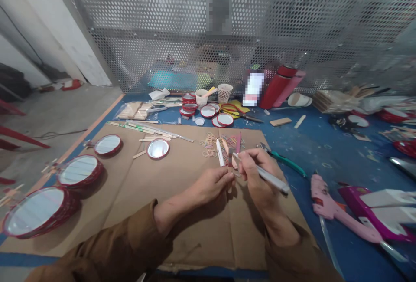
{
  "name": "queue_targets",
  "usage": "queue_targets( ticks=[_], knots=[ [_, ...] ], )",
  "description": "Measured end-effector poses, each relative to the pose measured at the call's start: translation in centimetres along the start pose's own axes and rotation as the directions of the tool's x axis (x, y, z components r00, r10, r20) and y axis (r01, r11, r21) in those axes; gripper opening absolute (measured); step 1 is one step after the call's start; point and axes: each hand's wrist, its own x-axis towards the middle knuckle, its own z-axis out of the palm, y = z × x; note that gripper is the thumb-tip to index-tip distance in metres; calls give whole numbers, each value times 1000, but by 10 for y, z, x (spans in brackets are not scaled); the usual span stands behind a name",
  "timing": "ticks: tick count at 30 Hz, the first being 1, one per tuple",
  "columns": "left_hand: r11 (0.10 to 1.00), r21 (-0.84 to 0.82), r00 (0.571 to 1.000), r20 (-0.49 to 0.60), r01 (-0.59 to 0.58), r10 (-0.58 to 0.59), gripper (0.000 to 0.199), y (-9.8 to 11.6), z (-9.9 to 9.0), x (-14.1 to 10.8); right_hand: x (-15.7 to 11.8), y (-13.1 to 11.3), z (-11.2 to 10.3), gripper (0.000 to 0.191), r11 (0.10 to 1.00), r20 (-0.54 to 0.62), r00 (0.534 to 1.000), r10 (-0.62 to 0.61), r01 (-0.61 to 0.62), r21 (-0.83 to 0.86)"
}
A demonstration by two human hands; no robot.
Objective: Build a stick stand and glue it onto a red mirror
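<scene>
Far left, 3 red-rimmed mirrors (79,170) lay in a row along the edge of the cardboard sheet (136,204), the nearest one largest. A 4th, smaller mirror (157,148) sat further in on the cardboard, loose wooden sticks (143,126) just behind it.

At the back stood 2 cups: a white cup (201,97) with a stick poking out, and a patterned cup (225,93) beside it, contents not visible. Small red-rimmed round lids (208,111) clustered before them. A scatter of rubber bands (211,145) lay on the cardboard, beyond my hands.

My left hand (211,186) pinched a small flat stick (230,160) between thumb and fingertips, held upright over the cardboard's middle. My right hand (256,178) was closed around a grey utility knife (271,178), its tip touching that stick.

Right of them: green-handled pliers (287,162) on the blue table (325,152), then a pink glue gun (328,206), then a magenta tool (373,212). A red flask (276,86) stood at the rear.
</scene>
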Motion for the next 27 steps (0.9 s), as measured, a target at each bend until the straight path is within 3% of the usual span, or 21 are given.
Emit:
queue_targets(
  ticks=[11,16,21,27],
  knots=[
    [999,39,1000,-23,-19,20,42,-4,-1,1,-1,0,-1,27,999,40,999,25,-24,-28],
    [1000,0,999,-43,-2,2,43,-1,0,1,-1,1,-1,30,1000,-27,999,23,-24,-11],
    [1000,4,997,-74,-30,31,45,-6,0,3,0,2,-1,35,999,109,994,27,-24,-33],
    [999,-20,998,-59,-40,39,50,-7,0,4,-1,4,1,34,1000,108,994,23,-22,-11]
  ],
)
